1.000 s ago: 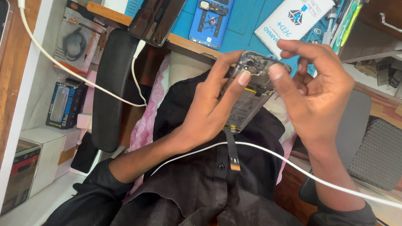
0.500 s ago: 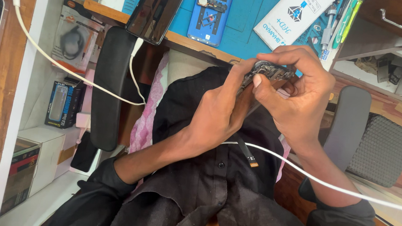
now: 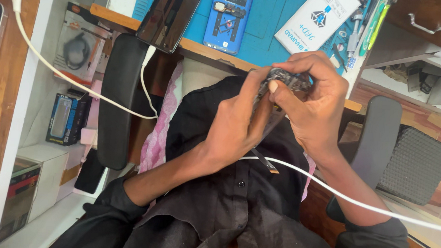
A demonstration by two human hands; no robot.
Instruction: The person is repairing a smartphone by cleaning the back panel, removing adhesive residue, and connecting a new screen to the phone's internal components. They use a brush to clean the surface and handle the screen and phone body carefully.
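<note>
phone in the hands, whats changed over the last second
The phone was held with its open back facing the camera; both hands have tilted it nearly edge-on. The right hand has closed over its top, and the left hand grips it from below. Both kept hold throughout. The flex strip hangs under it as before, and the white cable crosses the lap unchanged.

Single head-worn view — looks steeply down, close over the lap.
</note>
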